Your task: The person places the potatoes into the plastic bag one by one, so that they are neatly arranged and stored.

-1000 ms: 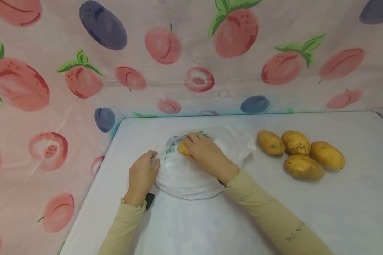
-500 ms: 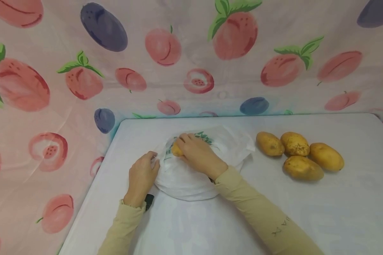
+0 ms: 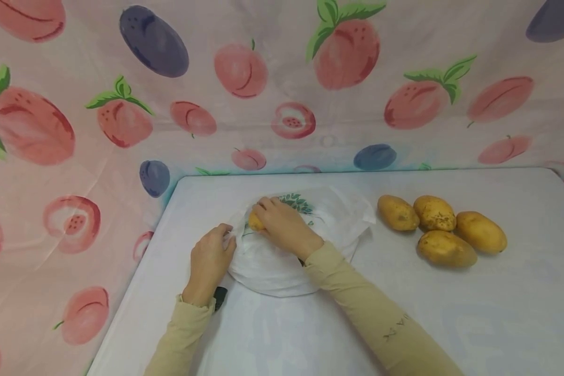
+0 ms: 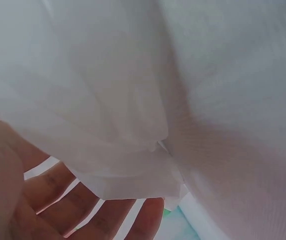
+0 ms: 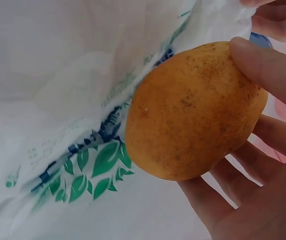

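A white plastic bag (image 3: 272, 271) with a green leaf print (image 5: 103, 172) lies spread on the table in the head view. Over its left part, my right hand (image 3: 284, 224) grips a yellow potato (image 5: 197, 110) between thumb and fingers. The right wrist view shows this potato close beside the bag's printed side. My left hand (image 3: 211, 258) holds the left edge of the bag. In the left wrist view, white plastic fills most of the picture, and the fingers (image 4: 78, 200) lie along its lower edge. The inside of the bag is hidden in the head view.
Several potatoes (image 3: 446, 249) lie grouped on the white table (image 3: 512, 308), right of the bag. Behind and to the left hangs a pink cloth (image 3: 263, 26) printed with fruit. Both forearms wear beige sleeves (image 3: 366, 297).
My right hand has moved left across the bag with the potato, toward the left hand. More of the green print shows now. My left hand has stayed at the bag's edge.
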`<state>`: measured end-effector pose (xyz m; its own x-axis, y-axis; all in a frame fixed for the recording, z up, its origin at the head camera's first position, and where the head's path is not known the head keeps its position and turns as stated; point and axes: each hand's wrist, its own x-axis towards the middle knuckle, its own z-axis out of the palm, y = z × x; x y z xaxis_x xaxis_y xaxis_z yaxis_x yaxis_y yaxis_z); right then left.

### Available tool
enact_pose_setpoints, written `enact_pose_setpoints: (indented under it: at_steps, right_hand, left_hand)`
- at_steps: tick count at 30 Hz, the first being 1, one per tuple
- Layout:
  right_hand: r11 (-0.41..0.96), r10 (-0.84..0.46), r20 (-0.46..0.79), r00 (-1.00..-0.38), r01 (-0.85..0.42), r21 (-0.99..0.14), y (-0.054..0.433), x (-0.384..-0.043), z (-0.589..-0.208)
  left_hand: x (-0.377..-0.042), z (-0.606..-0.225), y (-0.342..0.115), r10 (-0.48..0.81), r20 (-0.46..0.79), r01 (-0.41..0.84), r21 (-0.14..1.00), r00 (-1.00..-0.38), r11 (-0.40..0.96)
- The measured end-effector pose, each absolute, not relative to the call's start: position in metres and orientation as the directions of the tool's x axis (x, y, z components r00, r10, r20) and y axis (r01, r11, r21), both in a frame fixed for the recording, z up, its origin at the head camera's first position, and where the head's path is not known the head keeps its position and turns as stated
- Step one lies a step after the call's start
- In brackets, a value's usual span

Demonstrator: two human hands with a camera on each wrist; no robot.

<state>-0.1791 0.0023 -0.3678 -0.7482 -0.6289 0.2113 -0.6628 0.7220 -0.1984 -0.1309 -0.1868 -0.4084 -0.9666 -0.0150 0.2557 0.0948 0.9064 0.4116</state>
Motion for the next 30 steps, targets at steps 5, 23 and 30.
enact_pose_setpoints:
  at_steps: [5,23,30]
  right_hand:
    - [0.717,-0.632,0.234,-0.739,-0.672,-0.185,-0.002,-0.183,-0.376]
    - [0.719,-0.617,0.342,-0.708,-0.685,-0.121,-0.011,-0.192,-0.391]
    - [0.712,-0.625,0.346,-0.700,-0.693,-0.115,-0.013,-0.193,-0.397]
  left_hand:
    - [-0.130,-0.409,-0.187,-0.001,0.274,0.114,0.402,-0.962,0.908]
    - [-0.130,-0.409,-0.187,0.015,0.288,0.128,0.380,-0.958,0.916]
    - [-0.131,-0.410,-0.187,0.019,0.287,0.131,0.375,-0.958,0.918]
